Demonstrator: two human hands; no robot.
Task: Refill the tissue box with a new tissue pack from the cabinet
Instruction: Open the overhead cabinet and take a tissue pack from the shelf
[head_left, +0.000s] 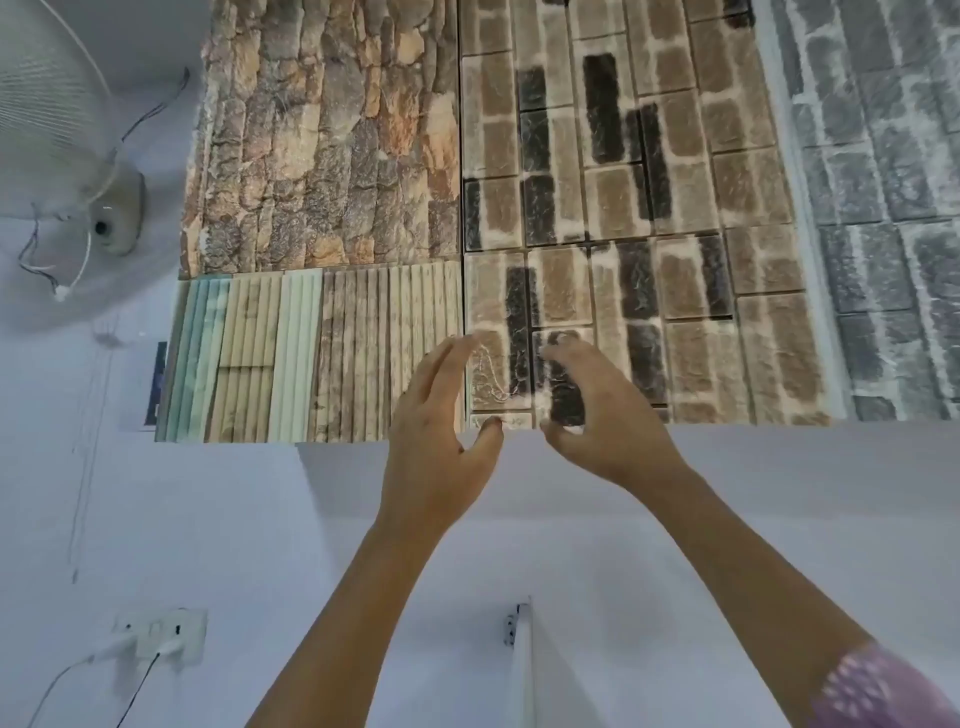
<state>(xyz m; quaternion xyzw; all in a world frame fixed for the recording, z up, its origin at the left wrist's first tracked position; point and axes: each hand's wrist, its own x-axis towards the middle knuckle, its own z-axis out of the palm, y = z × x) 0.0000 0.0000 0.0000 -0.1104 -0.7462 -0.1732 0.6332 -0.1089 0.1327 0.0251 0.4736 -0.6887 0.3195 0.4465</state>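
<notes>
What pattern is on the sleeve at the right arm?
Pinkish purple with small white flecks, on the sleeve in the head view.

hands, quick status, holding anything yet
Left hand and right hand both raised, open, empty, in front of patterned wall panels. No tissue pack, box or cabinet in view. Nothing between the hands.

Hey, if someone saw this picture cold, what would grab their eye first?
Two bare hands, left hand and right hand, raised empty at centre. Behind them, the stone-and-brick patterned panels fill the upper wall. A white fan sits top left.
</notes>
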